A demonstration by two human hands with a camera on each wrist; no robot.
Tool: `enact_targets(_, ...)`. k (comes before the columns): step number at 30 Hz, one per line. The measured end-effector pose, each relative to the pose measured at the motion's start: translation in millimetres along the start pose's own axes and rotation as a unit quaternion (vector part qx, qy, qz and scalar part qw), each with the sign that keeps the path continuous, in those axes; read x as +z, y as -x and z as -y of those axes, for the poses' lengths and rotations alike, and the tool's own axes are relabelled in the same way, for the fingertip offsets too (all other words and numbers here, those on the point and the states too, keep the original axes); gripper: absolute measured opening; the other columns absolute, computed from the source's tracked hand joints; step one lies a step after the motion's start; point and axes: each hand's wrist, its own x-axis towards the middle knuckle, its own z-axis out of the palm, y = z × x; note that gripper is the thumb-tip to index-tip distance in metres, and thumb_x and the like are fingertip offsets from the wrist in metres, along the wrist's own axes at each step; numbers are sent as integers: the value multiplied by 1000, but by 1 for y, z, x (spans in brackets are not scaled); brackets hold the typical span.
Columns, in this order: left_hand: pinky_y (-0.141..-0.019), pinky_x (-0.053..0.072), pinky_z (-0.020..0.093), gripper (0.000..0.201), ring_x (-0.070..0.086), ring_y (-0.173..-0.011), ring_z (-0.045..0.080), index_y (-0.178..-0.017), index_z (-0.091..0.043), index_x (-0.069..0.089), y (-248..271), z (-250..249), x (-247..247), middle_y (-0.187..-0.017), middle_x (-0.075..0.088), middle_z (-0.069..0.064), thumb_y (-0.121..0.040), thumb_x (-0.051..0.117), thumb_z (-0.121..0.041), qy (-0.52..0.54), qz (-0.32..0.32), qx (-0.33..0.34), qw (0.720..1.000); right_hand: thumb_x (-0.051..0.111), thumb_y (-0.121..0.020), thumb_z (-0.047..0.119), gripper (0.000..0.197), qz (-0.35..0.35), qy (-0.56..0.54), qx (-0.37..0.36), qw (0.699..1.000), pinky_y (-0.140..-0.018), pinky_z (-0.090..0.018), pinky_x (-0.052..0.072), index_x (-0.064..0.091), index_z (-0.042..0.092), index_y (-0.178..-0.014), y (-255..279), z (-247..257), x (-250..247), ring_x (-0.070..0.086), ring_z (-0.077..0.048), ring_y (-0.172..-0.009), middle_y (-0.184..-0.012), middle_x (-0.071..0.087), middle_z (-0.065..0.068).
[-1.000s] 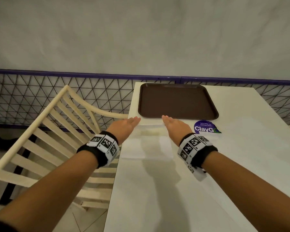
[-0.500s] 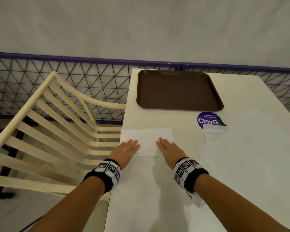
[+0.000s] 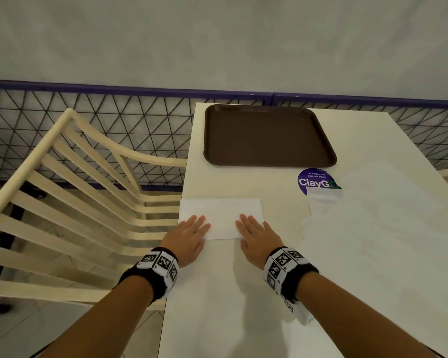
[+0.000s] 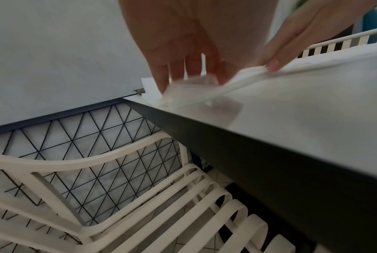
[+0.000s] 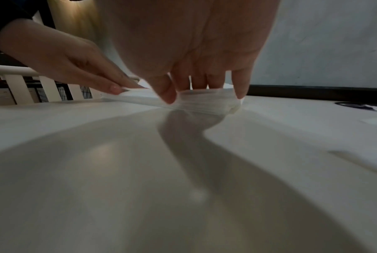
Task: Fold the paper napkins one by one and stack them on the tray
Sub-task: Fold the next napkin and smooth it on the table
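From the head view, a folded white napkin (image 3: pixel 221 218) lies flat on the white table (image 3: pixel 243 293), near its left edge and on the near side of the brown tray (image 3: pixel 268 135), which sits at the far end with nothing on it. The left hand (image 3: pixel 188 235) rests palm down on the napkin's near left corner, fingers straight and together. The right hand (image 3: pixel 259 236) lies the same way on the near right corner, fingers extended, grasping nothing. Each wrist wears a black band with square printed markers. To the right of the napkin, more unfolded white napkins (image 3: pixel 373 228) spread over the table, their far corner covering part of a round purple sticker (image 3: pixel 314 180). A cream slatted chair (image 3: pixel 75 202) stands left of the table, before a black wire fence (image 3: pixel 88 125) and a grey wall.

From the left wrist view, the left hand's fingers (image 4: pixel 161 77) press straight down onto the napkin (image 4: pixel 159 95) right at the table's left edge, and the other hand's fingertips touch the paper further right. The chair (image 4: pixel 140 205) shows below.

From the right wrist view, the right hand's fingers (image 5: pixel 168 92) are stretched out with their tips on the folded napkin (image 5: pixel 205 101), whose layered edge faces the camera. The left hand (image 5: pixel 64 65) presses flat on the paper at left, and the tray's dark rim (image 5: pixel 313 91) runs behind at right.
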Motion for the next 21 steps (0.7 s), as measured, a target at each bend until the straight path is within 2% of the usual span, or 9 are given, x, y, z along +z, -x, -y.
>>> enact_targets(3, -119, 8, 37, 80, 0, -147, 25, -148, -37, -1, -1, -5, 1, -158, -4, 5, -72, -13, -60, -8, 41, 11, 999, 20, -102, 36, 60, 12, -4, 0, 1000, -120, -38, 1, -4, 14, -151, 3, -3, 2, -6, -17, -148, -159, -13, -2)
enact_targets(5, -119, 8, 39, 72, 0, -146, 28, -146, -43, 0, -3, -7, -2, -158, -3, 7, -78, -9, -65, -31, 57, -1, 998, 18, -102, 38, 59, 17, -26, 14, 999, -121, -37, -1, -4, 13, -151, 6, -10, 1, -6, -17, -148, -159, -12, -2)
enact_targets(6, -119, 7, 39, 61, 1, -146, 28, -146, -43, 2, -3, -10, -6, -158, -2, 7, -88, 1, -62, -44, 63, -3, 997, 17, -102, 38, 59, 14, -44, 29, 998, -121, -36, -1, -2, 12, -151, 10, -15, 0, -5, -17, -148, -159, -11, -3)
enact_targets(9, -119, 5, 40, 49, 9, -146, 26, -146, -41, 17, -6, -16, -17, -158, 9, 5, -98, 17, -50, -60, 24, -6, 998, 22, -102, 33, 55, -28, -94, 96, 990, -121, -34, 5, 7, 11, -151, 28, -43, 0, 6, -20, -148, -160, 0, -7)
enact_targets(11, -119, 10, 39, 48, 22, -143, 22, -140, -35, 37, -7, -25, -26, -154, 26, 1, -97, 23, -51, -53, -20, -7, 998, 30, -101, 28, 53, -62, -120, 156, 978, -119, -33, 15, 15, 13, -150, 46, -71, 3, 18, -22, -145, -158, 11, -7)
enact_targets(13, -110, 33, 43, 50, 54, -123, 24, -115, -25, 66, -10, -39, -37, -130, 59, 6, -90, 30, -48, -26, -117, 9, 993, 37, -98, 23, 51, -84, -143, 219, 961, -113, -33, 27, 23, 14, -147, 66, -102, 9, 29, -24, -140, -154, 22, -6)
enact_targets(14, -96, 47, 45, 50, 67, -101, 24, -95, -21, 75, -13, -46, -39, -107, 71, 7, -83, 33, -45, -27, -137, 31, 990, 39, -97, 21, 50, -89, -150, 250, 952, -110, -33, 31, 26, 15, -145, 76, -118, 12, 32, -24, -138, -152, 26, -7)
enact_targets(16, -73, 57, 41, 44, 72, -72, 20, -71, -20, 76, -20, -62, -42, -78, 75, 2, -74, 37, -40, -20, -188, 54, 980, 41, -96, 19, 50, -80, -155, 305, 936, -108, -34, 35, 29, 14, -144, 97, -149, 19, 34, -24, -136, -149, 30, -7)
enact_targets(21, -69, 58, 34, 40, 70, -66, 16, -70, -20, 75, -39, -117, -49, -73, 73, -1, -73, 39, -36, 3, -199, 135, 971, 46, -95, 26, 52, -16, -150, 357, 922, -107, -35, 36, 31, 11, -142, 134, -200, 32, 35, -24, -135, -145, 35, -8)
